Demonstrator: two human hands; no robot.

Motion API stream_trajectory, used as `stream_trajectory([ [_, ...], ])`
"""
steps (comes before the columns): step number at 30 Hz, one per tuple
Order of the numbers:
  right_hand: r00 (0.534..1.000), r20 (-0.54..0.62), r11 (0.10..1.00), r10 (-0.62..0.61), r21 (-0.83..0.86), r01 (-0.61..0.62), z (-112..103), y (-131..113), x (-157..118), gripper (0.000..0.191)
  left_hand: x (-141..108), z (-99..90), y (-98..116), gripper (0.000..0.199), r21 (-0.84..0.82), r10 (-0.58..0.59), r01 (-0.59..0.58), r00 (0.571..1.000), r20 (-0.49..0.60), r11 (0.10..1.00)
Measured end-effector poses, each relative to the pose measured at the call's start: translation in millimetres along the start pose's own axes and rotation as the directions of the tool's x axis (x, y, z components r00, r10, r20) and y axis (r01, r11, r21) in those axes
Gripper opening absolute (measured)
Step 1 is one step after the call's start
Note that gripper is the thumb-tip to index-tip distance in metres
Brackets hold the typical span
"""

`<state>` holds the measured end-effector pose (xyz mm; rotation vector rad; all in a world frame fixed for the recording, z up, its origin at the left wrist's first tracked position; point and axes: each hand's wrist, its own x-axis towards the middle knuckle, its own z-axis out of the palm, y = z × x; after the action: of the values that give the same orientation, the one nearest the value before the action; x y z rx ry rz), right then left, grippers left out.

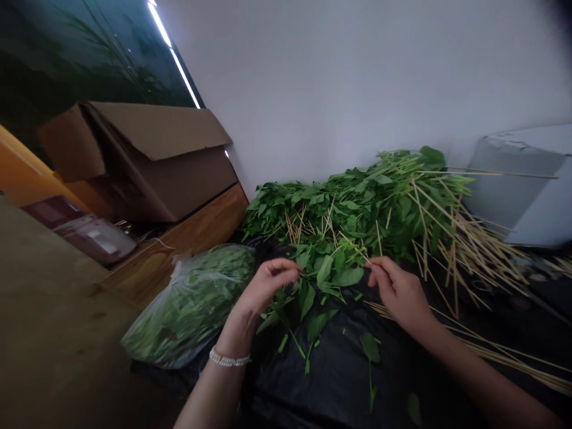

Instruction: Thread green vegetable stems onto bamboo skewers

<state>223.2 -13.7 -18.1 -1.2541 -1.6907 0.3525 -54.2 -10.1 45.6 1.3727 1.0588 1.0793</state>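
My left hand [273,280], with a beaded bracelet at the wrist, pinches at the edge of the loose leafy greens. A thin green stem [308,274] seems to run from its fingertips, which partly hide it. Between thumb and forefinger, my right hand [397,293] grips a thin wooden stick [365,257] that points up and left into the leaves. Broad green leaves [348,276] hang between the two hands. Behind them lies a long heap of leafy stems [353,199], with several sticks poking out of it.
A clear plastic bag of leaves [196,310] lies left of my left hand. Many thin sticks [478,250] spread at the right. Cut stem bits and single leaves [370,348] dot the black plastic sheet [330,381]. A cardboard box [179,179] and a white box [527,185] flank the heap.
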Motion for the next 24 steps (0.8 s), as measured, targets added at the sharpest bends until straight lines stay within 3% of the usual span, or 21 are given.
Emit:
stream_trajectory([
  [1,1.0,0.002,1.0,0.002,-0.002,-0.002,-0.3,-0.3,0.2,0.023,-11.0,-1.8,-0.2,0.02,0.137,-0.029,0.014,0.994,0.109,0.99],
  [3,1.0,0.003,1.0,0.003,-0.005,-0.003,-0.7,-0.9,0.4,0.023,-33.6,-4.1,-3.4,0.017,0.359,-0.13,0.01,0.942,0.31,0.933],
  [6,1.0,0.008,1.0,-0.005,-0.007,0.005,0.0,-1.6,-0.5,0.024,-60.8,-3.2,-14.2,0.017,0.52,-0.225,-0.014,0.891,0.394,0.854],
  [12,1.0,0.009,1.0,-0.016,-0.022,0.016,0.6,-1.9,-1.4,0.025,-76.7,6.0,-39.8,0.009,0.762,-0.161,-0.168,0.928,0.336,0.626],
  [16,1.0,0.009,1.0,-0.016,-0.011,0.016,-0.6,-2.8,-0.3,0.024,-70.4,2.1,-36.9,0.007,0.719,-0.059,-0.17,0.958,0.282,0.674],
  [19,1.0,0.011,1.0,-0.017,-0.002,0.017,-1.2,-3.7,0.0,0.024,-55.6,-7.1,-18.2,0.009,0.664,0.131,-0.19,0.982,0.138,0.723],
  [21,1.0,0.003,1.0,-0.013,0.0,0.013,-1.7,-4.1,0.4,0.024,-41.1,-13.3,-4.2,0.009,0.646,0.287,-0.218,0.958,-0.001,0.731],
  [24,1.0,-0.006,1.0,0.002,0.0,-0.002,-2.4,-3.6,1.6,0.022,-18.7,-18.2,5.8,0.009,0.609,0.46,-0.295,0.878,-0.13,0.736],
])
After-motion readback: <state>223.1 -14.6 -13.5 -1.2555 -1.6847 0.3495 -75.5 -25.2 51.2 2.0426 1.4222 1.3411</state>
